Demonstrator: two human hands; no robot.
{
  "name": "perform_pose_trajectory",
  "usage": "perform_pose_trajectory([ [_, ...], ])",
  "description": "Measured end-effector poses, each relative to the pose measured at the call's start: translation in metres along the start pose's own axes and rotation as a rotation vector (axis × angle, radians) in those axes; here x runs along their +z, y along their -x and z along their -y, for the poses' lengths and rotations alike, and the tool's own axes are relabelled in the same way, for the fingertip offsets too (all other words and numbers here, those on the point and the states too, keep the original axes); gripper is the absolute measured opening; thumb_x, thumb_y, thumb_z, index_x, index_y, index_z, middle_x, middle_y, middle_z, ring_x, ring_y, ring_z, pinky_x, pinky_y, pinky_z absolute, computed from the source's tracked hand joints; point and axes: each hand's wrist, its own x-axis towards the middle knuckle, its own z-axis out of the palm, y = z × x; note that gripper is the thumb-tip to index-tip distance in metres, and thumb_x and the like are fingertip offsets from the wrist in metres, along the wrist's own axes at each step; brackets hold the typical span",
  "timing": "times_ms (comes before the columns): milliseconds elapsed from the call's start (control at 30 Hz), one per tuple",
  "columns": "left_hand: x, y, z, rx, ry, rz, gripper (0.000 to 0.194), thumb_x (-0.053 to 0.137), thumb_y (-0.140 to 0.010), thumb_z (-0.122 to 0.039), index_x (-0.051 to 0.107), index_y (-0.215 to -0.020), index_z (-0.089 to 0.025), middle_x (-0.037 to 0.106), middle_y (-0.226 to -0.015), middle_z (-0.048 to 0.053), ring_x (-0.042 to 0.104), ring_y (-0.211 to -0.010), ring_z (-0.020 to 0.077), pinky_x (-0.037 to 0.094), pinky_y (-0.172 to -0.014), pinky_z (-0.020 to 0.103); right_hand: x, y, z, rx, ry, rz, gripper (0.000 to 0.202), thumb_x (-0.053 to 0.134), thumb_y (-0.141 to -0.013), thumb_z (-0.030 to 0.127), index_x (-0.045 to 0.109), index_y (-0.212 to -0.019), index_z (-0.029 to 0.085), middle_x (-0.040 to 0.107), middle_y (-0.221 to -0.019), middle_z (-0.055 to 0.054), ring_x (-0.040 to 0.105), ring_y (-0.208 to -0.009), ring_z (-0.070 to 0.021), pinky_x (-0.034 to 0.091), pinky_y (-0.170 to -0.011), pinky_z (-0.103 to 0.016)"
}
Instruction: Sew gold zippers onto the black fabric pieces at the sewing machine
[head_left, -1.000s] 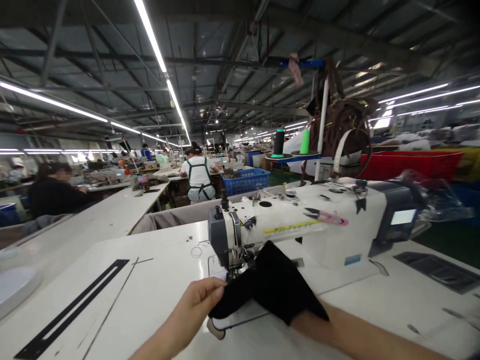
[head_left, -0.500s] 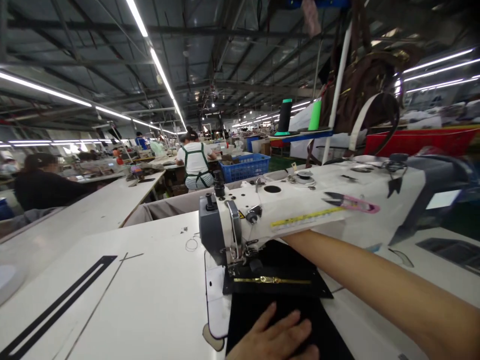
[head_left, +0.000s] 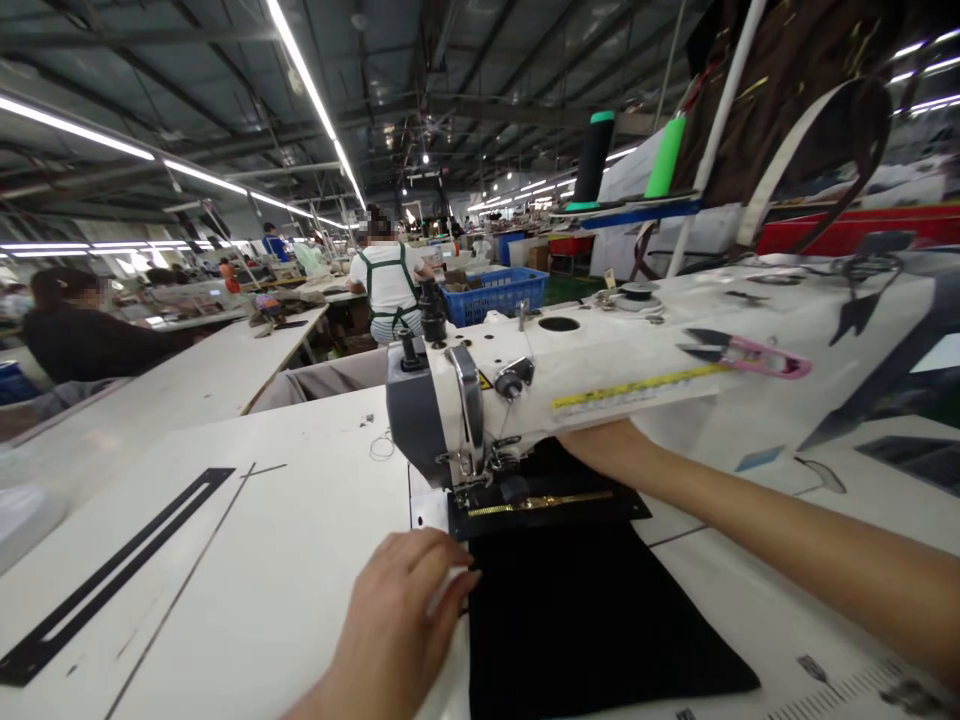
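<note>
A black fabric piece lies flat on the machine bed, its far part running under the sewing machine head. Across it, at the presser foot, lies a black strip with a gold zipper. My left hand is at the fabric's left edge, thumb and forefinger closed on that edge just in front of the strip. My right hand reaches beneath the machine's arm onto the fabric behind the zipper; its fingers are hidden there.
Pink-handled thread snips rest on the machine arm above a yellow measuring tape. A black slotted strip lies on the table at left. Thread cones stand behind. Beyond are a blue crate and co-workers seated at other tables.
My left hand has moved from lying flat on the fabric to its left edge, thumb and forefinger drawn together. The right arm stays under the machine. The view has shifted slightly.
</note>
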Motion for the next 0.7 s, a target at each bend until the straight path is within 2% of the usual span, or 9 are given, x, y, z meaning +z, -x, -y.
perform_pose_trajectory([
  [67,-0.002,0.000,0.018,0.014,-0.116,0.034,0.015,0.048,-0.085,-0.021,0.061,-0.093,-0.019,0.068,-0.093,0.007,0.063,-0.083,0.0208,0.052,-0.072,0.036,0.003,0.030,0.011,-0.108,0.161,0.013,0.018,0.049,-0.086,0.026,0.059,-0.075,0.016,0.059,-0.076,-0.005,0.054,-0.075,-0.0201,0.044,-0.072,-0.037],
  [133,0.003,-0.003,0.030,0.110,-0.161,0.090,0.019,0.045,-0.087,-0.019,0.060,-0.098,-0.017,0.067,-0.103,0.009,0.061,-0.095,0.0220,0.049,-0.083,0.039,0.013,0.060,0.025,-0.316,0.306,0.035,0.021,0.045,-0.087,0.021,0.058,-0.072,0.016,0.058,-0.072,-0.005,0.052,-0.070,-0.0189,0.042,-0.068,-0.035],
  [200,0.007,-0.008,0.036,0.180,-0.160,0.151,0.022,0.043,-0.086,-0.014,0.060,-0.100,-0.016,0.065,-0.107,0.010,0.059,-0.101,0.0216,0.043,-0.092,0.041,0.028,0.082,0.039,-0.475,0.341,0.036,0.018,0.045,-0.086,0.016,0.060,-0.077,0.014,0.059,-0.075,-0.006,0.052,-0.071,-0.0186,0.042,-0.068,-0.034],
  [267,0.007,-0.016,0.036,0.142,-0.133,0.209,0.023,0.044,-0.083,-0.008,0.060,-0.098,-0.016,0.067,-0.104,0.008,0.061,-0.097,0.0202,0.041,-0.093,0.041,0.042,0.093,0.049,-0.530,0.351,0.039,0.012,0.051,-0.083,0.017,0.062,-0.088,0.013,0.060,-0.083,-0.007,0.052,-0.076,-0.0201,0.043,-0.070,-0.035],
  [367,-0.001,-0.027,0.033,0.003,-0.095,0.264,0.021,0.047,-0.081,-0.006,0.062,-0.090,-0.018,0.070,-0.089,0.003,0.064,-0.080,0.0175,0.043,-0.084,0.038,0.051,0.095,0.053,-0.514,0.358,0.088,0.022,0.058,-0.079,0.022,0.062,-0.099,0.014,0.058,-0.091,-0.009,0.051,-0.082,-0.0224,0.045,-0.071,-0.036],
  [433,-0.004,-0.029,0.031,-0.013,-0.094,0.274,0.020,0.049,-0.082,-0.007,0.063,-0.085,-0.020,0.070,-0.084,0.001,0.063,-0.076,0.0165,0.042,-0.082,0.038,0.048,0.094,0.053,-0.515,0.343,0.131,0.021,0.058,-0.079,0.022,0.063,-0.098,0.014,0.057,-0.089,-0.009,0.051,-0.081,-0.0218,0.045,-0.071,-0.036],
  [533,0.002,-0.023,0.032,0.081,-0.105,0.221,0.018,0.053,-0.080,-0.006,0.063,-0.086,-0.020,0.069,-0.089,0.001,0.063,-0.083,0.0165,0.039,-0.089,0.039,0.042,0.091,0.052,-0.536,0.312,0.146,0.012,0.056,-0.081,0.020,0.064,-0.088,0.015,0.057,-0.083,-0.007,0.051,-0.076,-0.0198,0.046,-0.068,-0.035],
  [600,0.010,-0.016,0.033,0.143,-0.131,0.144,0.016,0.054,-0.080,-0.008,0.062,-0.088,-0.019,0.069,-0.092,0.002,0.063,-0.088,0.0168,0.038,-0.093,0.039,0.042,0.086,0.053,-0.537,0.305,0.085,0.013,0.052,-0.083,0.017,0.065,-0.083,0.016,0.058,-0.080,-0.006,0.052,-0.075,-0.0194,0.046,-0.070,-0.036],
  [700,0.020,-0.006,0.032,0.198,-0.203,0.044,0.014,0.051,-0.083,-0.011,0.061,-0.089,-0.018,0.068,-0.093,0.005,0.062,-0.092,0.0185,0.039,-0.093,0.041,0.051,0.076,0.051,-0.511,0.333,-0.004,0.020,0.049,-0.084,0.014,0.063,-0.098,0.011,0.061,-0.090,-0.010,0.053,-0.087,-0.0234,0.046,-0.079,-0.040],
])
